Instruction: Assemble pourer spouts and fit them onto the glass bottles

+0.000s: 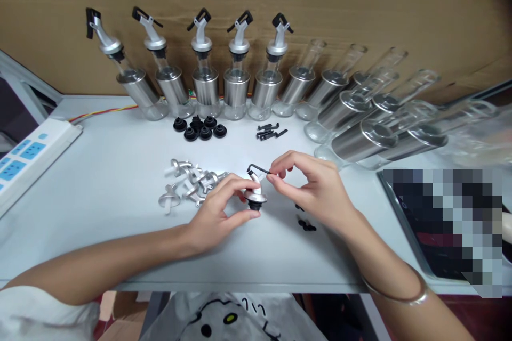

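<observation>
My left hand (218, 213) pinches a silver pourer spout (255, 197) with a black rubber base, held just above the white table (120, 160). My right hand (316, 186) pinches the end of a small black lever cap (258, 170) that sits on top of that spout. Both hands are closed, close together near the table's middle. A pile of bare silver spouts (190, 184) lies just left of my left hand. Small black parts (306, 224) lie below my right hand.
Five capped glass-and-steel bottles (206, 82) stand along the back, with uncapped bottles (360, 117) at back right, some lying down. Black rubber stoppers (202, 128) and black levers (270, 131) lie in front. A power strip (28, 152) is at left, a blurred dark tray (444, 224) at right.
</observation>
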Demonstrator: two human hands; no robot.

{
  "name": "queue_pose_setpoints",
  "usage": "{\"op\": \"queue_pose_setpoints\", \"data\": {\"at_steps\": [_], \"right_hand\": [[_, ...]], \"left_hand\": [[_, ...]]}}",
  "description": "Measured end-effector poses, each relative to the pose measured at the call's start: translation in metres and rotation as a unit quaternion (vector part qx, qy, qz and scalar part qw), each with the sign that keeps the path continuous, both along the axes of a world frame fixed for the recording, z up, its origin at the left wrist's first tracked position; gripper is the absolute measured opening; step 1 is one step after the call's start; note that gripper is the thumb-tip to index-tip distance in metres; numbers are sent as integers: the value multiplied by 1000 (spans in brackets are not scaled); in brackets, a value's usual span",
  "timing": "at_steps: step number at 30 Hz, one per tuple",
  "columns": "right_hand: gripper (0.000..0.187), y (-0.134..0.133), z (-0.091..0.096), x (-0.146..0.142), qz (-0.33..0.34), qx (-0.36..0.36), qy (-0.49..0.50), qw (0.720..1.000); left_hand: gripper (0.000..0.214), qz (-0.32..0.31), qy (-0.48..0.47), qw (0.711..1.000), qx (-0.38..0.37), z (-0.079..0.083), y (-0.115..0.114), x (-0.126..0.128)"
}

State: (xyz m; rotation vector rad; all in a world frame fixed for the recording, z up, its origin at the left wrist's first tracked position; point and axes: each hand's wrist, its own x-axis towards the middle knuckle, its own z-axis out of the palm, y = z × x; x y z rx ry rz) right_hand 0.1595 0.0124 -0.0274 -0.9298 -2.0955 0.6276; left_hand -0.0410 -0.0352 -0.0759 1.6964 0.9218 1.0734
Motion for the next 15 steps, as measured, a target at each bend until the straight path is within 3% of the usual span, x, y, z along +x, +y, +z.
{"op": "queue_pose_setpoints", "data": {"at_steps": [15], "right_hand": [[12, -1, 0, 0, 14, 22, -16, 1000]], "left_hand": [[28, 13, 11, 999, 28, 5, 1, 0]]}}
